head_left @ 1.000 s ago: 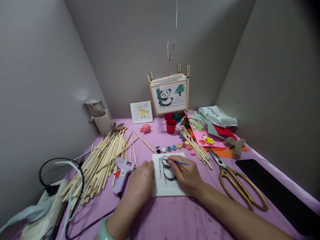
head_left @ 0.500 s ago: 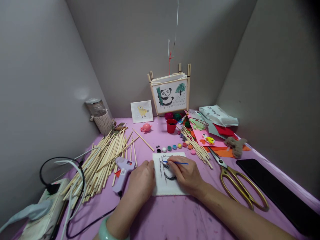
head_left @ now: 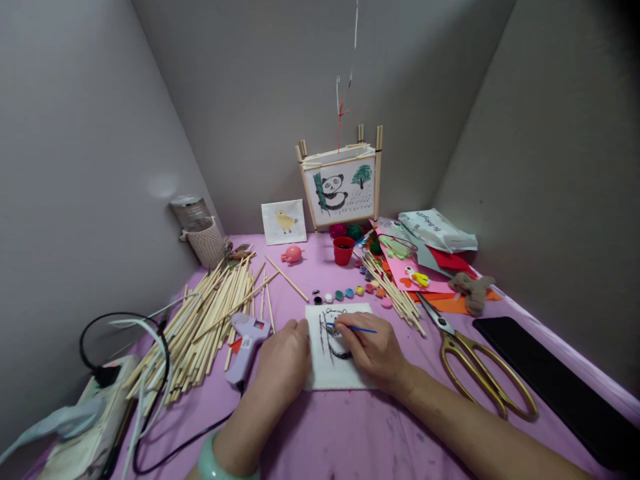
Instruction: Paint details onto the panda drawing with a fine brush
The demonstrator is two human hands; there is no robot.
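Observation:
A small white canvas (head_left: 320, 373) lies flat on the table in front of me, with a panda outline in black paint on it. My right hand (head_left: 375, 350) pinches a thin paintbrush (head_left: 361, 329) with a blue handle. The brush's tip is at the drawing, partly hidden by my fingers. At the canvas's left edge, my left hand (head_left: 285, 357) is closed with curled fingers and appears to hold that edge. Just beyond the canvas runs a row of small paint pots, among them a black one (head_left: 318, 301) and a white one (head_left: 329, 298).
Left are a purple glue gun (head_left: 245, 353), a heap of wooden sticks (head_left: 215, 320) and a power strip (head_left: 95, 420) with cables. Gold-handled scissors (head_left: 475, 370) and a black phone-like slab (head_left: 545, 387) lie right. Behind stand a red cup (head_left: 343, 252) and a panda-painted lantern (head_left: 340, 193).
The brush and my right hand have shifted very slightly at the panda drawing. My left hand stays at the canvas edge.

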